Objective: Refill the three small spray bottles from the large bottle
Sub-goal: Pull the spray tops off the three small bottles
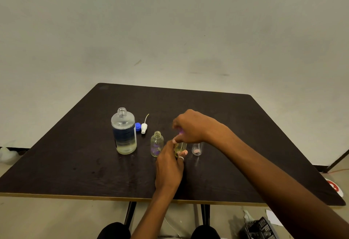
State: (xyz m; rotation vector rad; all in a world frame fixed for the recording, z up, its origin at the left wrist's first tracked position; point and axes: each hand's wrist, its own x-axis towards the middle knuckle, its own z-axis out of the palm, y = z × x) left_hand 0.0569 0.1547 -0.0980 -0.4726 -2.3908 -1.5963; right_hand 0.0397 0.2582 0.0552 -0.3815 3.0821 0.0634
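Observation:
The large clear bottle (124,132) stands uncapped on the dark table (75,153), with pale liquid low in it. Its blue cap (138,126) and a white spray head (144,127) with its tube lie just right of it. Three small clear bottles stand in a row. The left one (156,143) is open and holds a little yellowish liquid. My left hand (169,167) grips the middle one (181,147), which holds yellowish liquid. My right hand (190,127) pinches that bottle's top, where something purple shows. The right small bottle (197,149) is partly hidden behind my right wrist.
The table's front edge (94,197) runs just before my knees. A black crate (260,227) and papers lie on the floor at lower right. A white and red object (335,186) sits past the table's right corner. A plain wall stands behind the table.

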